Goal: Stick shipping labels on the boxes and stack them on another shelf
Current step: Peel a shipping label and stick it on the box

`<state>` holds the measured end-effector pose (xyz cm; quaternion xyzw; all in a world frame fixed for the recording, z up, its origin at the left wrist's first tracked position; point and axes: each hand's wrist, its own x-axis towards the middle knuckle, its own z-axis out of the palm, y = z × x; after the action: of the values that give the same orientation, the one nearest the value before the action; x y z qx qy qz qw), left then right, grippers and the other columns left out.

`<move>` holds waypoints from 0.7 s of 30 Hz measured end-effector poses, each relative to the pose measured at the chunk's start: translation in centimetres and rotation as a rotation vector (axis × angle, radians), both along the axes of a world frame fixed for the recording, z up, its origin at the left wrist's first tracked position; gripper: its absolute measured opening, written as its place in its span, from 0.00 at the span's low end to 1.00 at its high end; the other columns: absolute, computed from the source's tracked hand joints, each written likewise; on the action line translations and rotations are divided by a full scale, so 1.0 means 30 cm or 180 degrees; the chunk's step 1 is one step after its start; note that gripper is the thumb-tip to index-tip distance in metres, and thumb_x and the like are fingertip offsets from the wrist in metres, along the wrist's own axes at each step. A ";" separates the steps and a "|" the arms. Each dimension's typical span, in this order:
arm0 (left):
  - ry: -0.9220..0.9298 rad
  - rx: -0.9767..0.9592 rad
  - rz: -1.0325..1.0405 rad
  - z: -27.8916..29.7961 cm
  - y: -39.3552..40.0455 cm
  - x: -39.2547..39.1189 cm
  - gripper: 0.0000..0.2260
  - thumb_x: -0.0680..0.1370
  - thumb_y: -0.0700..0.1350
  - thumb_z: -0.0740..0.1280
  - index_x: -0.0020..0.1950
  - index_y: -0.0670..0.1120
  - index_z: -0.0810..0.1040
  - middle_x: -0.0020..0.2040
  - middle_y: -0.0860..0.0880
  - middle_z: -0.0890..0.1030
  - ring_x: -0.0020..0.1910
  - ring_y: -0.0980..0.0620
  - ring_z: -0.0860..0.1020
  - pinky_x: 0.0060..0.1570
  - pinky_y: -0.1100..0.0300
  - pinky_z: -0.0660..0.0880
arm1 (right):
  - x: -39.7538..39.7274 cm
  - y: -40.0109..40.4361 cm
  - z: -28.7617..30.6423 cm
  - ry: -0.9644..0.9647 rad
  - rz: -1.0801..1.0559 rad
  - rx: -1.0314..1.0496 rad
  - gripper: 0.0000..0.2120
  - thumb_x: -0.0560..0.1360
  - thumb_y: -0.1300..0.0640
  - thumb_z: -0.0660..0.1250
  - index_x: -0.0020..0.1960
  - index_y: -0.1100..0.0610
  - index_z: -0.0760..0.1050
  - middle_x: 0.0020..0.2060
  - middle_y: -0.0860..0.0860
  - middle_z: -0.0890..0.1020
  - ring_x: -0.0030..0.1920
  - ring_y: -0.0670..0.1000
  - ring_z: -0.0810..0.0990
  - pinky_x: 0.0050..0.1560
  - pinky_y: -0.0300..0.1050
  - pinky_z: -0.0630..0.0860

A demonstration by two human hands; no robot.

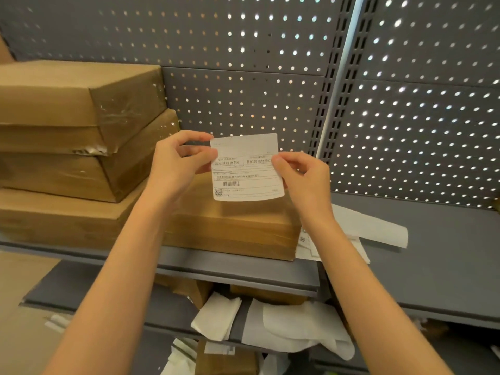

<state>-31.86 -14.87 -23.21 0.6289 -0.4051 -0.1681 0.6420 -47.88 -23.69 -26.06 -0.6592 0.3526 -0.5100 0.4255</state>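
A white shipping label (247,171) with a barcode and QR code is held up in the air, printed side facing me. My left hand (176,163) pinches its left edge and my right hand (303,177) pinches its right edge. Directly below and behind the label, a flat brown cardboard box (238,228) lies on the grey shelf (433,266). To the left, three larger brown boxes (70,131) are stacked on the same shelf.
Loose white label sheets (368,228) lie on the shelf right of the box. A grey pegboard wall (270,77) closes the back. Lower shelves hold more brown boxes (227,358) and crumpled white backing papers (292,328).
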 end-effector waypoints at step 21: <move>0.0406 0.0946 -0.0366 -0.070 -0.219 0.226 0.16 0.71 0.34 0.71 0.57 0.38 0.72 0.40 0.43 0.80 0.23 0.60 0.78 0.25 0.73 0.73 | 0.172 -0.084 -0.079 0.1176 -0.0863 -0.0154 0.03 0.73 0.55 0.69 0.41 0.48 0.79 0.33 0.38 0.78 0.37 0.37 0.77 0.42 0.34 0.74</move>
<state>-25.09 -21.43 -25.31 0.6807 -0.3696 -0.3022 0.5556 -42.70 -26.19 -28.42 -0.6981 0.4975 -0.4414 0.2653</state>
